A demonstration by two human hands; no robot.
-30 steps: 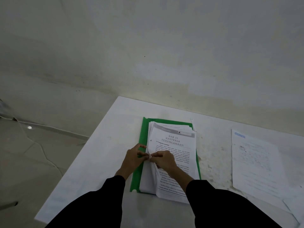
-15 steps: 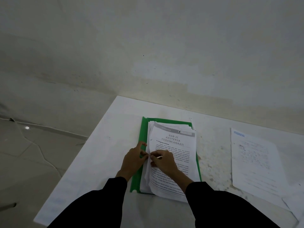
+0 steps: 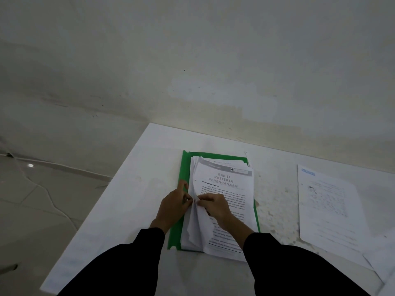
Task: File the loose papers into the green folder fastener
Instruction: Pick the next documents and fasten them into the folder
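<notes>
The fingertips (image 3: 189, 199) of the left hand (image 3: 172, 208) and those (image 3: 201, 202) of the right hand (image 3: 214, 207) meet at one spot, on the left margin of the top sheets (image 3: 226, 189). Both hands pinch this margin from opposite sides, with thumb and curled fingers closed on the paper. Only the left index finger is stretched out, and it lies along the green strip. Because of this grip the margin stands up in a ridge and the sheets below it are bent. The likely reason is that the punched holes have to be guided onto the fastener, which must sit under the fingers. The fastener itself is hidden, so it is not possible to say if the holes are already on it.

The sheets belong to a thick stack of papers (image 3: 233, 227). It lies on the open green folder (image 3: 184, 167), and the green shows mostly along the left side, where the binding is. The folder lies lengthwise in front of the person on the white table (image 3: 139, 178), so both hands reach the binding edge easily.

Well apart to the right, a loose sheet (image 3: 329, 212) lies flat on the table, probably waiting for its turn.
</notes>
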